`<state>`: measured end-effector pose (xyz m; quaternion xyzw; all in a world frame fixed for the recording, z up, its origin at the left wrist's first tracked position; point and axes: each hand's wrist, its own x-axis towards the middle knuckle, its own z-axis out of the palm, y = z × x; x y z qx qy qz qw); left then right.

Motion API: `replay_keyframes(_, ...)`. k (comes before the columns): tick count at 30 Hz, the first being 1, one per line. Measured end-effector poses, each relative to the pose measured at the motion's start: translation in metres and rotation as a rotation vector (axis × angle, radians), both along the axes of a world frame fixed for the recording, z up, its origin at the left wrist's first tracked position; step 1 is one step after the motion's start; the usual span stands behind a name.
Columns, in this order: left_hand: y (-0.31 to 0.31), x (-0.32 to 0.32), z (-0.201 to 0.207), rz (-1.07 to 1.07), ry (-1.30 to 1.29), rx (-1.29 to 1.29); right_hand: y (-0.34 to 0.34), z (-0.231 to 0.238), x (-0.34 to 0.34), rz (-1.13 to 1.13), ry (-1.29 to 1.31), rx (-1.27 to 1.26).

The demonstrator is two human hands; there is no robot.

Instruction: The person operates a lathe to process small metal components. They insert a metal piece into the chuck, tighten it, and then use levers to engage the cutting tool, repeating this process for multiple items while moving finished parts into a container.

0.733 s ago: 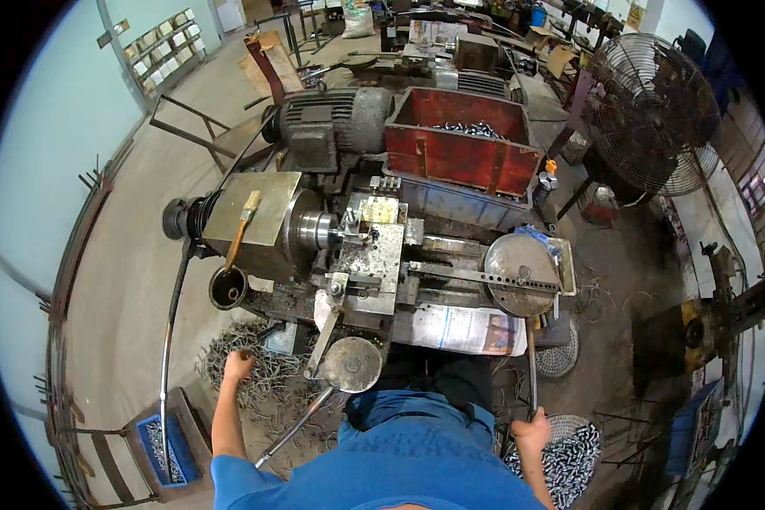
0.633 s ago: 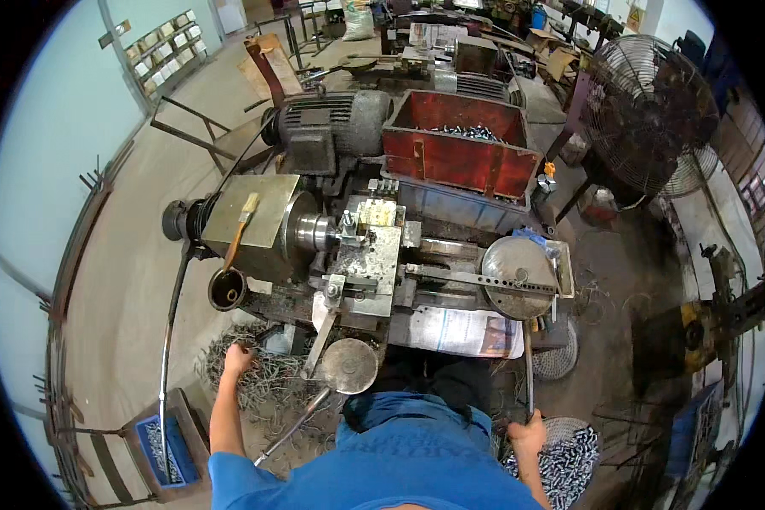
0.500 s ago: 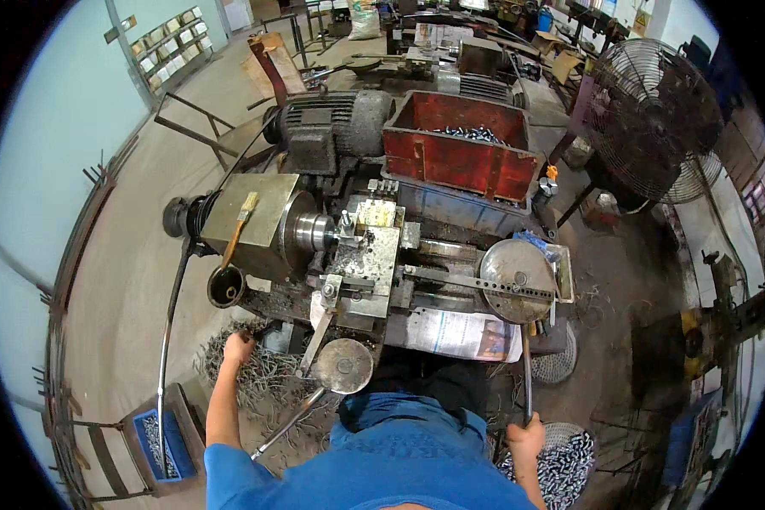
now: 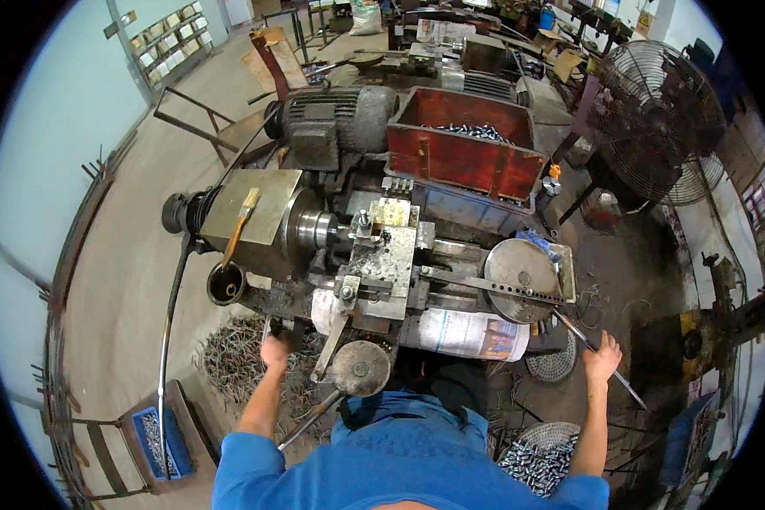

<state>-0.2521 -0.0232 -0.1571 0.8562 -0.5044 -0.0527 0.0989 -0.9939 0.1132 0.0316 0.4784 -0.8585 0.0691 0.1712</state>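
My right hand [image 4: 602,357] is closed round the long steel lever [image 4: 629,391], which slants out to the right below a round metal disc [image 4: 510,259]. On the left, my left hand [image 4: 274,350] is closed at the front of the lathe, above a heap of curly metal shavings [image 4: 229,357]. A thin metal piece rises from its fingers, too small to make out. Between my arms sits a round handwheel [image 4: 359,368] with a slanting handle. The lathe's slide [image 4: 384,263] carries a tool post, and its spindle chuck [image 4: 314,229] is to the left.
A brush [image 4: 240,228] lies on the headstock above a dark cup [image 4: 226,283]. Behind stand a motor [image 4: 325,123] and a red bin [image 4: 459,153] of metal parts. Low right is a basket of shiny parts [image 4: 542,463]; a blue tray [image 4: 174,442] stands low left. A large fan [image 4: 654,110] is at right.
My right hand has swung the lever outward to the right and up. The lathe's slide has shifted right, away from the chuck. My left hand has moved right.
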Motion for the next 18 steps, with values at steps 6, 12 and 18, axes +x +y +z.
replay_keyframes(6, -0.024, 0.038, 0.045, -0.463, -0.168, 0.484, -0.055, 0.062, 0.082, 0.364, -0.330, -0.215)
replay_keyframes(12, -0.010, 0.049, 0.080, -0.412, -0.131, 0.530, -0.160, 0.128, 0.241, 1.048, -0.469, -0.254)
replay_keyframes(18, 0.018, 0.106, 0.225, -0.237, 0.086, -0.094, -0.244, 0.137, 0.392, 1.514, -0.184, -0.343)
